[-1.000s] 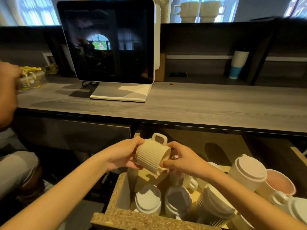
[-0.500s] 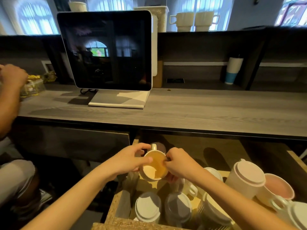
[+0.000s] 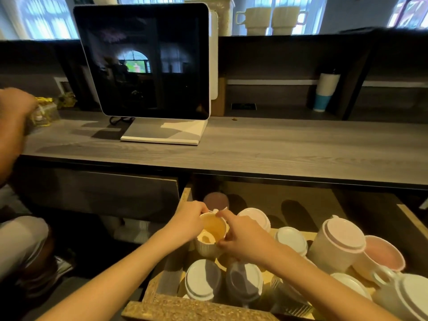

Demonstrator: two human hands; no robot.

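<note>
Both the left hand (image 3: 187, 224) and the right hand (image 3: 243, 237) gripped a ribbed cream mug (image 3: 209, 239), seemingly upright, over the open chipboard drawer (image 3: 185, 309) beneath the grey wood-grain counter (image 3: 289, 149) in a window-lit room.

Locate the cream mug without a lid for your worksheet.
Head view, lower centre: the mug is upright between the left hand and right hand, which both hold its rim, at the left end of the drawer, behind two lidded cups.
</note>
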